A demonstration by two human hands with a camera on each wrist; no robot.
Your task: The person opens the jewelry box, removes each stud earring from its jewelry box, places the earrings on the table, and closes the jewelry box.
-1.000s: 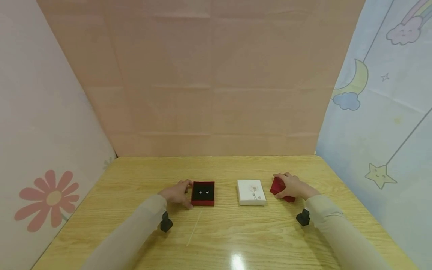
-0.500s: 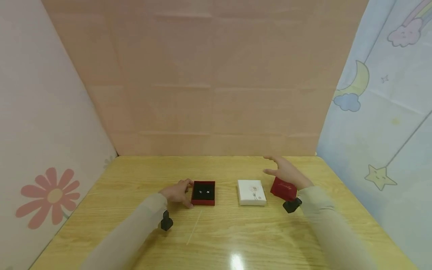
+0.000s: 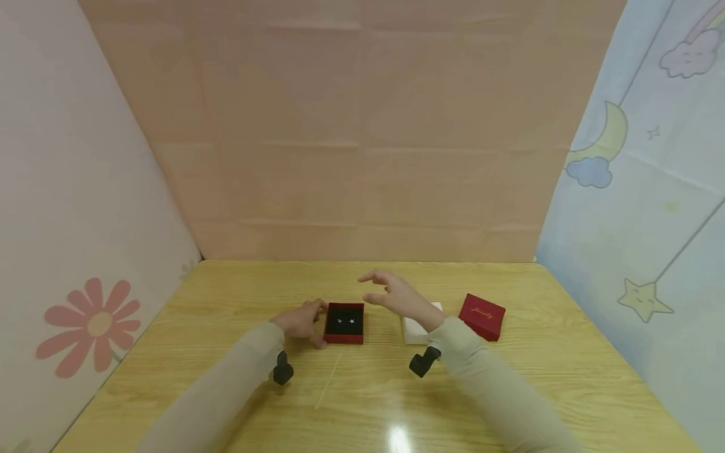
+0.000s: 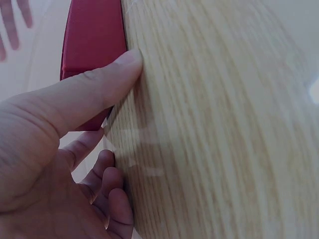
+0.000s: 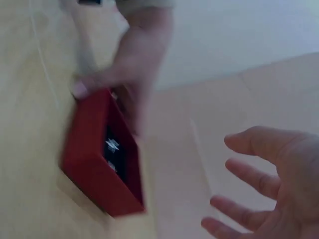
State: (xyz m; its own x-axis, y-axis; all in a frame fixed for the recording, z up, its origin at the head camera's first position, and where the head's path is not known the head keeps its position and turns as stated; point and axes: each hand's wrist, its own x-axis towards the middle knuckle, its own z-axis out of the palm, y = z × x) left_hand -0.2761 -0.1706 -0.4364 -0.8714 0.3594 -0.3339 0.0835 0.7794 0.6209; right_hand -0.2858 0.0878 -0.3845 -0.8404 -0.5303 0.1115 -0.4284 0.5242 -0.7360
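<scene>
On the table stands an uncovered red jewelry box point(image 3: 343, 338), its black insert bearing two small silver star- or flower-shaped earrings point(image 3: 352, 321). My left hand point(image 3: 299, 321) holds this box by its left side, thumb at the near corner and index finger toward the far one. In the left wrist view the thumb point(image 4: 94, 89) lies across the box's red wall point(image 4: 94, 37). To the right of the box my right hand point(image 3: 399, 296) hovers with spread, slightly bent fingers, holding nothing. It partly hides a white box point(image 3: 415, 332) with its wrist.
A red lid point(image 3: 482, 316) with gold lettering lies right of the white box. A thin pale strip or line point(image 3: 327, 380) runs along the wooden table point(image 3: 362, 409) in front of the red box. Fabric backdrops point(image 3: 362, 157) enclose the table's back and sides.
My right hand has let go of the red lid, lifted off it and moved left over the white box toward the red box. The left hand has stayed put.
</scene>
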